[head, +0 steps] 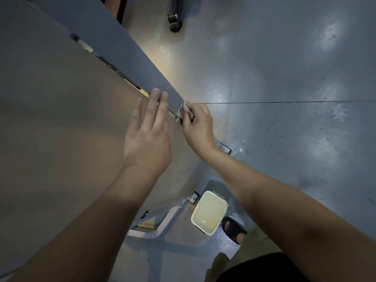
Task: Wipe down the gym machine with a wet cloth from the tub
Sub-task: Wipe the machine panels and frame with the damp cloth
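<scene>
From the head camera we see our left hand laid flat on the broad beige panel of the gym machine, fingers straight and close together, their tips reaching the slanted grey metal frame bar. Our right hand has its grip pinched around a small crumpled whitish cloth, holding it against the bar's edge just beside the left fingertips. The cream rectangular plastic tub sits well below on the grey floor, beside our black-sandalled foot.

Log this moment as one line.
phase: wiping | right hand: grips cloth against machine frame | left hand: flat on machine panel | tub: on floor
</scene>
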Action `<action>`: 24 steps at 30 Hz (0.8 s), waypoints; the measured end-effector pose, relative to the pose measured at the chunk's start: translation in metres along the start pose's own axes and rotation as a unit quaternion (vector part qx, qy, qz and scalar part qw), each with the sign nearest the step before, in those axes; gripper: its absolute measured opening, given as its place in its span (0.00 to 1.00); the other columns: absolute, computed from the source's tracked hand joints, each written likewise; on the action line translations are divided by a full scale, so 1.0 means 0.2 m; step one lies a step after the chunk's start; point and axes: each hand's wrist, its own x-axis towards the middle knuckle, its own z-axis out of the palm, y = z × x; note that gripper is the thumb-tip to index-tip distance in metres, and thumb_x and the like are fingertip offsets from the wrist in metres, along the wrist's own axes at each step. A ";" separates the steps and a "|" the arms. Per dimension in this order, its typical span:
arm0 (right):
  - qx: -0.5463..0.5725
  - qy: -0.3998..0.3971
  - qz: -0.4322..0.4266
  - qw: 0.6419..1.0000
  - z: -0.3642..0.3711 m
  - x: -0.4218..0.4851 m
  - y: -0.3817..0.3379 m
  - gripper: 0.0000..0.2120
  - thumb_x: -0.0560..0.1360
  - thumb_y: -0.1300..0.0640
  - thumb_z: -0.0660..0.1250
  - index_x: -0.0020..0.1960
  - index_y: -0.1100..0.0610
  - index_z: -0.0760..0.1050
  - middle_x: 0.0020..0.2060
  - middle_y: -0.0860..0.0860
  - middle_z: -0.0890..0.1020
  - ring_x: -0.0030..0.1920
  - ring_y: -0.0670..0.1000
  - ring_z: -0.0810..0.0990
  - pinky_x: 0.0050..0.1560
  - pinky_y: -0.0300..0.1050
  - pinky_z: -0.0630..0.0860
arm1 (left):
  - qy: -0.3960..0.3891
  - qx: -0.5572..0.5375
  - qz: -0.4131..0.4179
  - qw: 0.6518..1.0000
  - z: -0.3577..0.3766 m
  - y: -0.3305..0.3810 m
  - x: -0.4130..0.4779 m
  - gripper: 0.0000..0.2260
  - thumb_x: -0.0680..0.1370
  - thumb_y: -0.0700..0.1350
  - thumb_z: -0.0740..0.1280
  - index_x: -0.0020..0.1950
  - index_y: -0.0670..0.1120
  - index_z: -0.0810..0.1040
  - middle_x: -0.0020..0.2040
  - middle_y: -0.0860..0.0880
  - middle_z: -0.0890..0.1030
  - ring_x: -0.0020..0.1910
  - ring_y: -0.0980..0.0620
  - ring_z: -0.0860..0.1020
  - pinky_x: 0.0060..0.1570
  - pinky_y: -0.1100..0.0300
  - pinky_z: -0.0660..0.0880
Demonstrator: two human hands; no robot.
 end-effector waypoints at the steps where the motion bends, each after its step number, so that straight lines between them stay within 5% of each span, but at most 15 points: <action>1: 0.001 0.001 0.027 1.000 0.01 0.00 0.06 0.12 0.81 0.68 0.59 0.42 0.59 0.75 0.35 0.44 0.79 0.46 0.52 0.75 0.50 0.39 0.75 | -0.002 -0.001 0.000 1.000 0.00 -0.01 0.00 0.31 0.82 0.48 0.50 0.83 0.37 0.47 0.84 0.41 0.41 0.81 0.40 0.35 0.73 0.41 0.26; 3: 0.022 -0.008 0.130 0.991 0.02 0.01 0.18 0.11 0.77 0.72 0.57 0.40 0.61 0.72 0.35 0.48 0.80 0.41 0.52 0.79 0.48 0.54 0.80 | -0.010 -0.003 0.002 1.000 0.01 -0.02 0.00 0.32 0.82 0.48 0.52 0.83 0.37 0.46 0.83 0.42 0.39 0.78 0.41 0.30 0.72 0.42 0.24; 5: 0.048 -0.026 0.203 0.978 0.02 0.02 0.21 0.10 0.77 0.72 0.57 0.39 0.67 0.71 0.34 0.53 0.80 0.34 0.48 0.78 0.42 0.54 0.81 | -0.025 0.004 0.011 1.000 0.02 -0.03 -0.01 0.32 0.82 0.48 0.51 0.83 0.38 0.45 0.83 0.42 0.37 0.77 0.41 0.28 0.70 0.42 0.22; 9: 0.048 -0.014 0.119 0.992 0.02 -0.02 0.03 0.11 0.79 0.69 0.61 0.38 0.63 0.73 0.34 0.43 0.80 0.39 0.50 0.79 0.42 0.42 0.76 | -0.020 -0.001 0.013 1.000 0.02 -0.03 0.00 0.31 0.82 0.48 0.51 0.83 0.38 0.51 0.83 0.41 0.37 0.80 0.41 0.33 0.71 0.41 0.24; 11: 0.020 -0.014 0.103 0.994 0.03 -0.04 0.06 0.10 0.78 0.69 0.61 0.39 0.61 0.73 0.36 0.41 0.80 0.42 0.52 0.77 0.45 0.44 0.75 | -0.022 -0.002 0.009 1.000 0.00 -0.02 0.01 0.31 0.82 0.49 0.52 0.82 0.38 0.54 0.83 0.41 0.38 0.81 0.40 0.34 0.71 0.40 0.24; 15: 0.070 -0.026 0.225 0.972 0.05 0.01 0.19 0.09 0.78 0.71 0.55 0.40 0.70 0.69 0.36 0.60 0.79 0.35 0.53 0.77 0.41 0.52 0.78 | -0.027 -0.010 -0.002 1.000 -0.01 -0.01 0.01 0.31 0.81 0.49 0.53 0.82 0.37 0.53 0.83 0.41 0.38 0.81 0.40 0.35 0.71 0.39 0.23; 18: 0.058 -0.026 0.177 0.982 0.08 0.00 0.14 0.10 0.79 0.65 0.59 0.39 0.61 0.72 0.36 0.53 0.81 0.39 0.56 0.81 0.44 0.56 0.81 | -0.026 -0.026 -0.013 0.999 0.00 0.01 0.01 0.29 0.81 0.49 0.53 0.81 0.38 0.59 0.83 0.40 0.40 0.81 0.38 0.36 0.73 0.38 0.26; 20: 0.036 -0.023 0.142 0.989 0.09 -0.03 0.12 0.10 0.79 0.64 0.61 0.40 0.57 0.73 0.35 0.43 0.79 0.45 0.57 0.80 0.46 0.52 0.80 | -0.016 -0.057 -0.020 0.998 -0.02 0.04 0.02 0.29 0.81 0.50 0.53 0.80 0.38 0.62 0.84 0.39 0.44 0.81 0.37 0.38 0.75 0.38 0.30; 22: 0.018 0.002 0.134 0.991 0.09 -0.04 0.17 0.10 0.78 0.69 0.62 0.40 0.61 0.75 0.33 0.40 0.75 0.45 0.56 0.77 0.46 0.36 0.74 | -0.017 -0.086 -0.017 0.996 -0.03 0.08 0.02 0.29 0.81 0.51 0.53 0.79 0.38 0.65 0.83 0.39 0.50 0.82 0.36 0.41 0.76 0.38 0.32; 24: 0.026 0.019 0.186 0.982 0.09 0.00 0.30 0.11 0.77 0.72 0.59 0.38 0.63 0.74 0.34 0.48 0.78 0.42 0.57 0.77 0.40 0.31 0.71 | -0.023 -0.098 0.000 0.995 0.00 0.12 0.05 0.29 0.81 0.50 0.55 0.78 0.37 0.65 0.83 0.39 0.52 0.82 0.39 0.43 0.77 0.39 0.33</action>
